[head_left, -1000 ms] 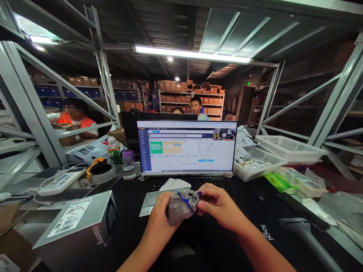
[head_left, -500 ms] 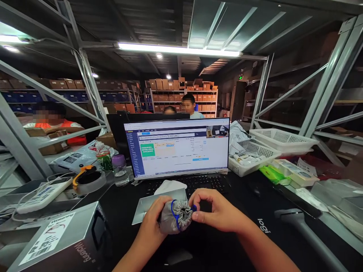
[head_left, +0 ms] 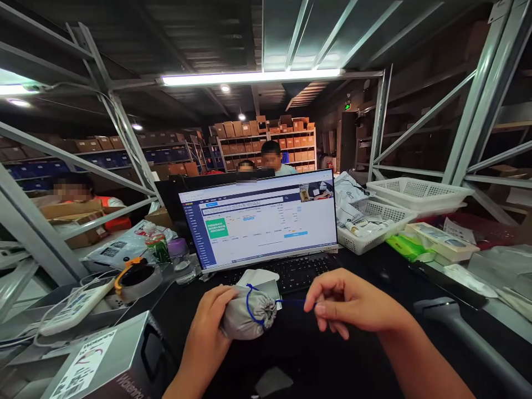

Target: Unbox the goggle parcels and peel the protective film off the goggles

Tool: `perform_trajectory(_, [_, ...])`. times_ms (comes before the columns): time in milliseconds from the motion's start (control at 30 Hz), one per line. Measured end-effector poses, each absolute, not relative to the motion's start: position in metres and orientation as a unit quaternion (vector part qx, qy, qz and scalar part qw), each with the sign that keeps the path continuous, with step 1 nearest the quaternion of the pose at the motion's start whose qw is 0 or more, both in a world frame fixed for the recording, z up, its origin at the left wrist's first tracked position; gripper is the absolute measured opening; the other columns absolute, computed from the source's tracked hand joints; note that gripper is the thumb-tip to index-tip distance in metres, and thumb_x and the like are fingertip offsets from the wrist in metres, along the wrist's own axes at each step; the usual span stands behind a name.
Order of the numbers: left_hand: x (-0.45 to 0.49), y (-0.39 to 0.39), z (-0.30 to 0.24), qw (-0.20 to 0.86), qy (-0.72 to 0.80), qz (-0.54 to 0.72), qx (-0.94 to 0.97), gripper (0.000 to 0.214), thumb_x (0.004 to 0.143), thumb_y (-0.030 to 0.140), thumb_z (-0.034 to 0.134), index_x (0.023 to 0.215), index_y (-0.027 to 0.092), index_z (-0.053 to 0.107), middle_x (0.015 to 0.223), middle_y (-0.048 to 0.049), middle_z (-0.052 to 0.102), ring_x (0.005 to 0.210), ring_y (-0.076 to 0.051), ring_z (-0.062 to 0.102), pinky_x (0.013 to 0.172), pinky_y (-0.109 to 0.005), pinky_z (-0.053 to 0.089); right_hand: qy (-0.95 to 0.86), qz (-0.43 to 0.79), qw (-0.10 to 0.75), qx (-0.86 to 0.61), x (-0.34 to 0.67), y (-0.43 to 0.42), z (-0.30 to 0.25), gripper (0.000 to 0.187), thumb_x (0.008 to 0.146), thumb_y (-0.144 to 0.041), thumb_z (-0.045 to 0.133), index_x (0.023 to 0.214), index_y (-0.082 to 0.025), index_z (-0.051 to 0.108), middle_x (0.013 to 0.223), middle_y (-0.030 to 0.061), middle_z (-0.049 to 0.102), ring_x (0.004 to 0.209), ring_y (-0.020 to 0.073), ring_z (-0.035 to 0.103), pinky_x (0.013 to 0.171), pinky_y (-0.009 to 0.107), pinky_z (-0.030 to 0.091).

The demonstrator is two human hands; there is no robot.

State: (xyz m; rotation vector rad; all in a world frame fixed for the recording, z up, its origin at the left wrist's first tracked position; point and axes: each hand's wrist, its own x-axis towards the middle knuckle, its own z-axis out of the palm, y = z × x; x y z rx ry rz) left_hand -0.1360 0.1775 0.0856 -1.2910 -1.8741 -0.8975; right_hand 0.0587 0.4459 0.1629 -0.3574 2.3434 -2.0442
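Observation:
A grey drawstring pouch point(head_left: 245, 316) with a bulging body lies in my left hand point(head_left: 210, 318), whose fingers wrap round it. Its gathered mouth faces right, drawn nearly closed, and a blue cord loops round the neck. My right hand point(head_left: 349, 305) pinches the end of that blue cord point(head_left: 293, 302), which runs taut from the mouth. Behind the pouch sits a grey open box point(head_left: 272, 289), partly covered by it, with a white piece point(head_left: 255, 277) beside the keyboard point(head_left: 299, 277). What fills the pouch is hidden.
A monitor point(head_left: 261, 221) stands ahead. At left are a grey printed box point(head_left: 112, 360), a tape dispenser point(head_left: 137, 280) and a purple-lidded jar point(head_left: 182, 263). White baskets point(head_left: 374, 224), a green packet point(head_left: 409, 248) and a barcode scanner point(head_left: 453, 316) are at right. Co-workers sit beyond.
My right hand has moved right, away from the pouch, drawing the blue cord out straight. The pouch's mouth has tightened, and my left hand has shifted slightly left with it.

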Motion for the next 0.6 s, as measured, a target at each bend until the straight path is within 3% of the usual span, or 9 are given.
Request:
perform_trajectory(67, [-0.132,0.179,0.090,0.316,-0.714,-0.383,-0.494,0.031,0.080,0.015,0.061,0.110,0.025,0.061,0.107,-0.0049,0.066,0.100,-0.021,0.066,0.086,-0.032,0.055,0.835,-0.544,-0.052,-0.060,0.061,0.449,0.164,0.012,0.091,-0.025,0.060,0.095,-0.018,0.070,0.073,0.0000,0.068,0.051,0.0086,0.057,0.047,0.019,0.041])
perform_trajectory(167, [-0.125,0.184,0.092,0.224,-0.729,-0.435,-0.479,0.024,0.079,0.023,0.068,0.103,0.023,0.064,0.101,-0.0045,0.069,0.093,-0.023,0.068,0.078,-0.032,0.057,0.911,-0.384,-0.152,-0.003,0.056,0.455,0.159,0.016,0.088,-0.015,0.058,0.093,-0.022,0.071,0.082,0.0006,0.069,0.067,0.0144,0.062,0.060,0.024,0.046])
perform_trajectory(333, [-0.129,0.185,0.074,0.076,-0.759,-0.511,-0.396,0.044,0.065,0.037,0.082,0.103,0.021,0.067,0.097,-0.0065,0.074,0.087,-0.028,0.072,0.080,-0.042,0.060,0.912,-0.345,-0.218,-0.039,0.041,0.449,0.148,0.014,0.085,-0.020,0.067,0.097,-0.025,0.074,0.123,0.0076,0.064,0.108,0.0261,0.063,0.092,0.038,0.047])
perform_trajectory(433, [-0.130,0.186,0.060,0.062,-0.759,-0.538,-0.363,0.056,0.060,0.049,0.083,0.106,0.021,0.068,0.098,-0.0093,0.076,0.096,-0.035,0.072,0.086,-0.048,0.061,0.901,-0.363,-0.222,-0.082,0.040,0.436,0.150,0.015,0.084,-0.015,0.069,0.096,-0.024,0.073,0.112,0.0057,0.067,0.103,0.0233,0.064,0.091,0.036,0.047])
perform_trajectory(600, [-0.106,0.196,0.063,0.015,-0.759,-0.578,-0.299,0.057,0.074,0.058,0.072,0.115,0.018,0.067,0.115,-0.0117,0.074,0.112,-0.034,0.068,0.097,-0.045,0.056,0.854,-0.411,-0.285,-0.143,0.044,0.402,0.147,0.006,0.082,-0.021,0.075,0.086,-0.022,0.071,0.083,-0.0003,0.066,0.073,0.0138,0.061,0.066,0.025,0.047])
